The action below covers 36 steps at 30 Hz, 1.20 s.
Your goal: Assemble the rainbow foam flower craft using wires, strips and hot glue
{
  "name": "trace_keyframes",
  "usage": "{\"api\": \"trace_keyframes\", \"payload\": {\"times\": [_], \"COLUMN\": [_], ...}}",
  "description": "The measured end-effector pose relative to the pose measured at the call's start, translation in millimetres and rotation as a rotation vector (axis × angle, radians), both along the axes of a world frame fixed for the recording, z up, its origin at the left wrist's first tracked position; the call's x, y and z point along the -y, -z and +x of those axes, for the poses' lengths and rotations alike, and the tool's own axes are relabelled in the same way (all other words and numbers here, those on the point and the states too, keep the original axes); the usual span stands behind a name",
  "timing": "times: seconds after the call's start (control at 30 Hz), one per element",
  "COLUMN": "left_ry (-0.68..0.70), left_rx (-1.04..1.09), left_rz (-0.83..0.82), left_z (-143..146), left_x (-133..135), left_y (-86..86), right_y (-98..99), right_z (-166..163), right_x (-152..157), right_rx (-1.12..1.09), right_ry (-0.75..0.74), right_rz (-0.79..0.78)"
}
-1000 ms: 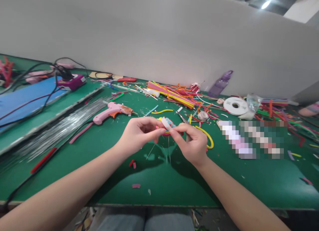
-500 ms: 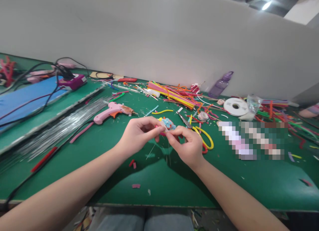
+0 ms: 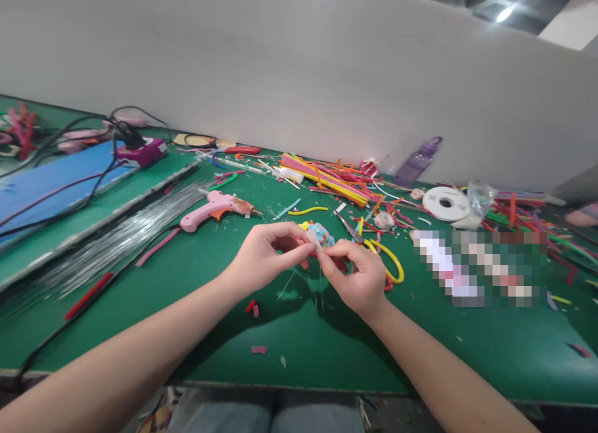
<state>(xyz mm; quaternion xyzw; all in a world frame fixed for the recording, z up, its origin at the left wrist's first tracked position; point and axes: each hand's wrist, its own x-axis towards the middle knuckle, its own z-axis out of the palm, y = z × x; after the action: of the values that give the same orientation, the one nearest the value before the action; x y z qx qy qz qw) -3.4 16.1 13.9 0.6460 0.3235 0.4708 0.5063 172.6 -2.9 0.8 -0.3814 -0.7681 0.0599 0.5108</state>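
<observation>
Over the middle of the green table, both hands meet at a small craft piece (image 3: 322,232) with blue, yellow, red and pink parts. My left hand (image 3: 273,252) pinches it from the left, thumb and forefinger by a small white strip (image 3: 313,238). The fingertips of my right hand (image 3: 357,274) are closed at the strip's lower end; fingers hide the exact grip. Thin wires (image 3: 320,293) hang below the hands. Just behind my right hand lie yellow-handled scissors (image 3: 390,260). A pink glue gun (image 3: 203,214) rests to the left, apart from my hands.
Clear thin rods (image 3: 135,224) lie at left beside a purple power block (image 3: 142,152). Bundled pipe cleaners (image 3: 322,179), a purple bottle (image 3: 417,162) and a white spool (image 3: 445,204) stand or lie along the back wall. Scraps (image 3: 258,349) dot the front. A blurred patch covers the right.
The white strip between my fingertips is tilted more upright and shows more of its face. Both hands stay pinched together at the craft piece. The whole view has shifted slightly.
</observation>
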Motion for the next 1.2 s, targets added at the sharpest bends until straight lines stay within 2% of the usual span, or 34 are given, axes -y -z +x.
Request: {"api": "trace_keyframes", "payload": {"times": [0.1, 0.2, 0.3, 0.4, 0.47, 0.57, 0.63, 0.77, 0.83, 0.93, 1.03, 1.2], "left_ry": [-0.021, -0.078, -0.102, -0.087, -0.078, -0.073, -0.083, -0.145, -0.180, -0.248, -0.296, -0.310], "left_rx": [-0.007, 0.012, 0.037, 0.055, 0.047, 0.038, 0.048, 0.067, 0.073, 0.081, 0.080, 0.070], "left_rz": [0.005, 0.004, -0.005, 0.013, 0.016, 0.011, 0.011, -0.012, -0.016, -0.001, 0.014, 0.009], "left_z": [1.2, 3.3, 4.7, 4.7, 4.2, 3.6, 3.6, 3.7, 3.6, 3.1, 2.6, 2.4], "left_x": [-0.6, -2.0, -3.0, -2.9, -2.4, -1.7, -1.8, -2.8, -3.2, -4.0, -5.5, -7.9], "left_y": [-0.3, -1.5, -1.9, -0.1, 1.8, 3.8, 3.4, 0.3, -0.4, 0.8, 3.0, 4.3], "right_y": [2.9, 7.7, 4.7, -14.8, -34.0, -57.2, -60.8, -39.3, -24.1, -9.9, -7.7, -9.1], "right_z": [2.0, 4.0, 5.8, 11.0, 18.8, 38.7, 55.7, 85.1, 92.7, 95.1, 91.8, 88.3], "right_x": [-1.9, -7.7, -12.8, -10.6, -5.8, -1.0, -3.2, -18.5, -25.7, -29.1, -25.0, -20.5], "right_rx": [0.018, -0.146, -0.243, -0.232, -0.212, -0.055, -0.003, 0.245, 0.412, 0.640, 0.747, 0.824], "right_ry": [-0.010, 0.025, 0.019, 0.054, 0.151, 0.272, 0.377, 0.599, 0.599, 0.555, 0.550, 0.610], "right_rz": [-0.024, -0.030, 0.038, 0.088, 0.100, -0.009, -0.034, -0.192, -0.335, -0.391, -0.410, -0.598]}}
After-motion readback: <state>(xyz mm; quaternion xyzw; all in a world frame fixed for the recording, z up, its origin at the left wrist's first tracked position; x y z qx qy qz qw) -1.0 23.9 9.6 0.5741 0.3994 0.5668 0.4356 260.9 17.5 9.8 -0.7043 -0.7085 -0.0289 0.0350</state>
